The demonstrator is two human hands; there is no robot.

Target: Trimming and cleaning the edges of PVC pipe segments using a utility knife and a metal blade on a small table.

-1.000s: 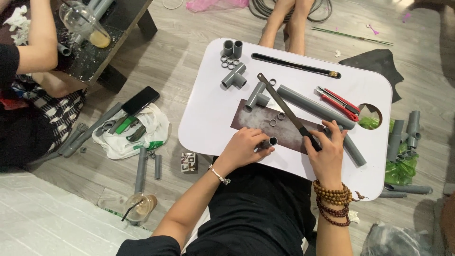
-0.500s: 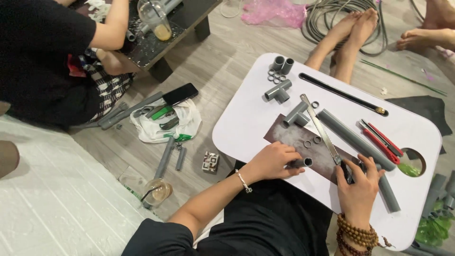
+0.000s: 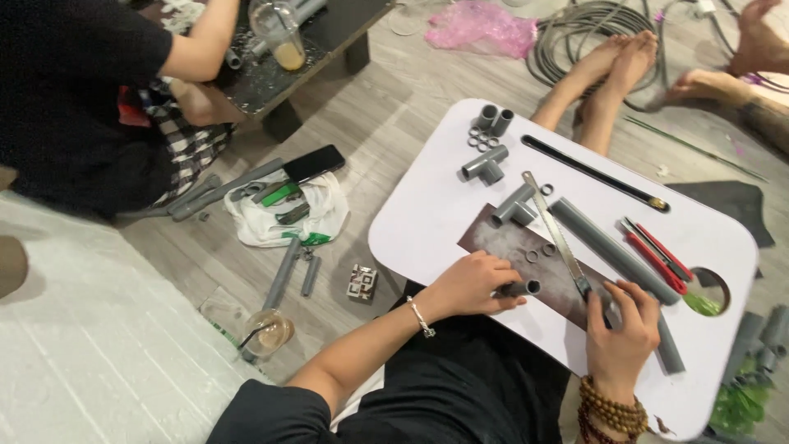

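My left hand (image 3: 472,284) grips a short grey pipe piece (image 3: 521,289) lying on a dark brown mat (image 3: 551,284) on the white lap table (image 3: 427,222). My right hand (image 3: 620,341) holds the handle of a thin saw blade (image 3: 555,232) that lies across the mat, its tip pointing away from me. A long grey pipe (image 3: 608,251) lies just right of the blade. Small cut grey rings (image 3: 536,253) rest on the mat beside the blade.
Grey tee fittings (image 3: 485,164) and short tubes (image 3: 491,119) sit at the table's far end, with a black strip (image 3: 592,171) and red cutters (image 3: 653,251). On the floor: a phone (image 3: 314,163), white bag (image 3: 279,218), pipes (image 3: 283,271), iced drink cup (image 3: 267,333). Another person sits at left.
The view has shifted and tilted, so the table sits further right in frame. Both hands stay on the pipe piece and saw; the blade barely moves.
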